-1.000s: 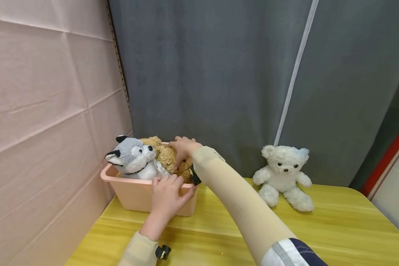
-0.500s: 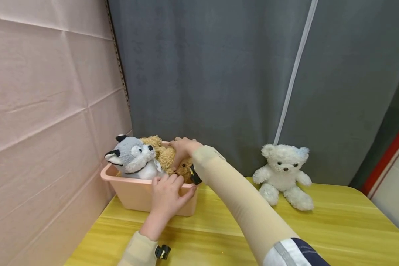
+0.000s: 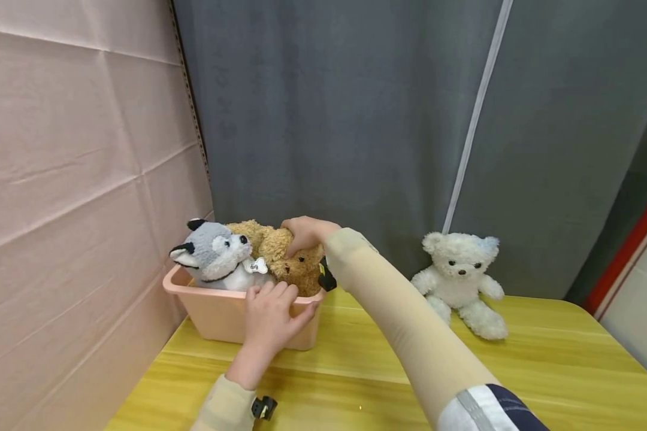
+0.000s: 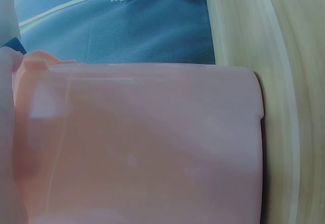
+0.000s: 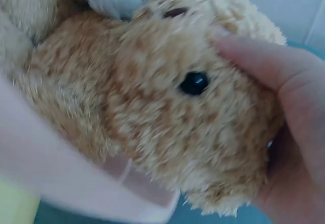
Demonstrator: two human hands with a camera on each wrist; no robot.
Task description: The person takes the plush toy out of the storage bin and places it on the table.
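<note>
I see my right hand (image 3: 304, 232) sitting a little higher and further right than a second ago, its fingers curled over the head of the brown teddy bear (image 3: 296, 266). The bear comes up with it: its face now shows above the rim of the pink bin (image 3: 221, 320), where before it lay lower behind my fingers. A small white tag (image 3: 256, 265) on the husky plush (image 3: 215, 254) is uncovered now, hanging just beside the bear's face.
</note>
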